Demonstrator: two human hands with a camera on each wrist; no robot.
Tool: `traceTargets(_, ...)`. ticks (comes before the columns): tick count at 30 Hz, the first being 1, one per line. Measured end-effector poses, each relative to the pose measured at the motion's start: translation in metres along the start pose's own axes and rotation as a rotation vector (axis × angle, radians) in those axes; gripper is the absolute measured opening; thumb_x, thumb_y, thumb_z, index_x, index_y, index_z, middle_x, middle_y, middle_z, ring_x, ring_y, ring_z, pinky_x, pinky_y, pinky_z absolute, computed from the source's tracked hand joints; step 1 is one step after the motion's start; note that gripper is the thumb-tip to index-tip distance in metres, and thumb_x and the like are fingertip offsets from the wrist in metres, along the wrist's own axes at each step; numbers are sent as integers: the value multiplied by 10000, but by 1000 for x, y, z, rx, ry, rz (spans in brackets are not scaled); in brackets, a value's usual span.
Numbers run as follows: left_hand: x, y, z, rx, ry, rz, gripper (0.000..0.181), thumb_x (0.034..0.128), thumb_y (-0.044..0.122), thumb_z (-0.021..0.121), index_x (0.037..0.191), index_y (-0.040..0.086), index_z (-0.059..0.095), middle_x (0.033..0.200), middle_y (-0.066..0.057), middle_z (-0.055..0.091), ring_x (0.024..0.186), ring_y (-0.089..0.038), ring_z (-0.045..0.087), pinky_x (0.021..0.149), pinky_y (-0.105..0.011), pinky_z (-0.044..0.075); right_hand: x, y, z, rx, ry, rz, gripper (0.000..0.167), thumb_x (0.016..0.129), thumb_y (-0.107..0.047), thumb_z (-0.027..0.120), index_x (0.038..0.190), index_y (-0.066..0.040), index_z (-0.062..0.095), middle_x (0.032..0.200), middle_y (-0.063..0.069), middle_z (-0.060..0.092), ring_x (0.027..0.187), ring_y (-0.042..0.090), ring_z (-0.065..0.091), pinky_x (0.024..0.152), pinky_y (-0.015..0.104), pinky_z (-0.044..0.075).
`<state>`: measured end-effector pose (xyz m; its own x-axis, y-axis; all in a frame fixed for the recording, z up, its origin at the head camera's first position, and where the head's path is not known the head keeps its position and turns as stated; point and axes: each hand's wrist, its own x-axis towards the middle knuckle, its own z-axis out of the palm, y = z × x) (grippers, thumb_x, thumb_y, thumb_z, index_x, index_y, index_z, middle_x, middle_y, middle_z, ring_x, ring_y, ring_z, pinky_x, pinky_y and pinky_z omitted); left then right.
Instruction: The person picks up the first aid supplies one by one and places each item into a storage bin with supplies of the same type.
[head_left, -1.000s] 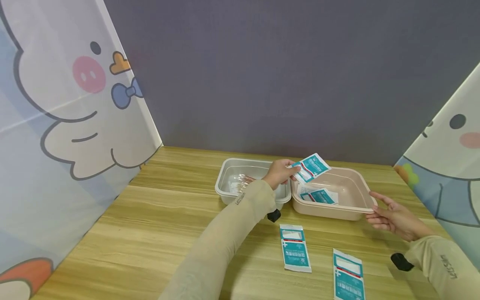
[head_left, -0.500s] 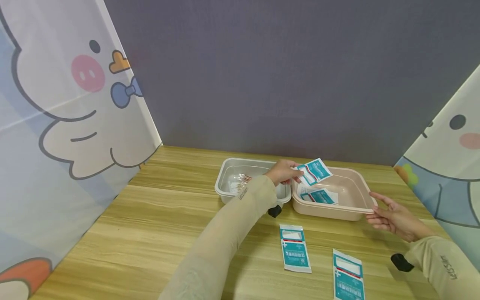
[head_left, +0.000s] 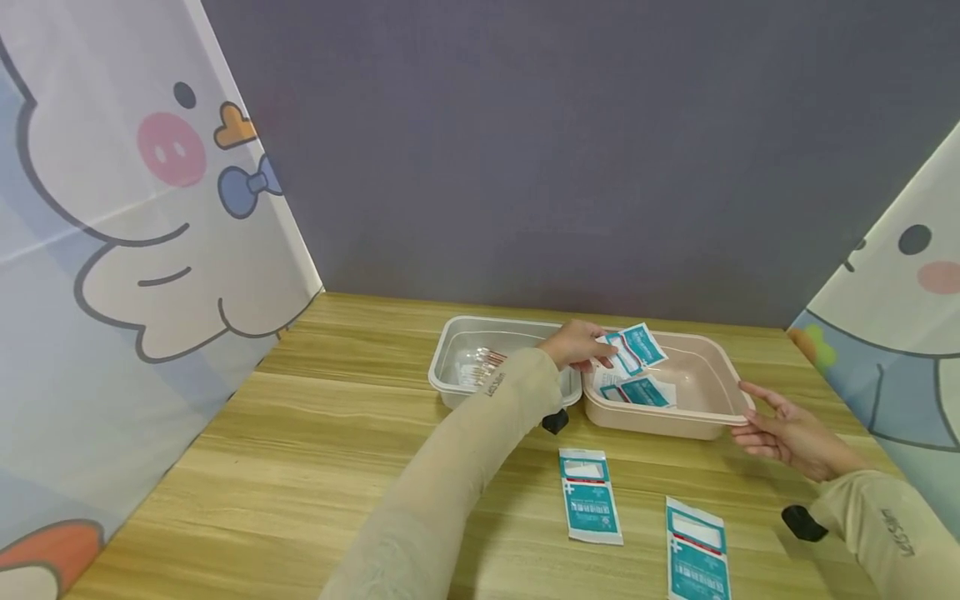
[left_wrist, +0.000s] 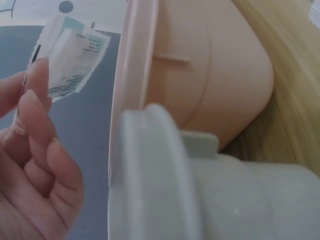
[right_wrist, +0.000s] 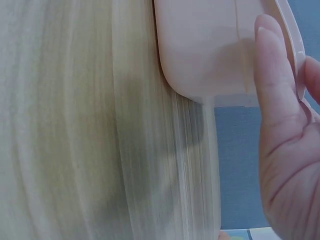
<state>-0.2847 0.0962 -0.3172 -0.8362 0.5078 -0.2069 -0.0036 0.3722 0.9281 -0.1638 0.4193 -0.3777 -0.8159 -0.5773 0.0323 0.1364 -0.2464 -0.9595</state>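
Observation:
My left hand pinches one end of a teal-and-white dressing packet between thumb and fingers. The packet is tilted over the left part of a pink plastic tub. In the left wrist view, its paler printed side shows above the tub's rim. Inside the tub, similar packets lie at the left end. With thumb outside and fingertips inside, my right hand grips the tub's rim at its front right corner; the right wrist view shows the thumb along the outer wall.
A grey-white tub touches the pink one on its left and holds several thin copper-coloured, clear-wrapped sticks. Two more packets lie on the wooden table: one packet in front of the tubs, another packet nearer. A dark panel stands behind.
My left hand has moved a little right and downward with the packet, bringing it lower over the pink tub. The right hand stays on the rim.

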Motion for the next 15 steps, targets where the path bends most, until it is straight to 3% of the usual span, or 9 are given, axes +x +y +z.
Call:
traceTargets(8, 2, 1, 6, 47, 30, 55, 428, 923, 154, 657, 1335, 78, 567, 804, -57, 722, 417, -99, 464, 427, -218, 334, 1, 1, -1, 21, -5, -1, 515, 1049, -20, 277, 1310, -387, 528, 1025, 147, 698, 912, 200, 689, 779, 281, 541)
traceTargets(15, -2, 0, 9, -27, 124, 62, 387, 907, 140, 675, 1283, 78, 609, 822, -70, 720, 530, -156, 557, 528, -274, 415, 0, 1, -1, 20, 15, 1, 510, 1051, -29, 284, 1302, -397, 532, 1013, 143, 699, 903, 201, 691, 766, 277, 544)
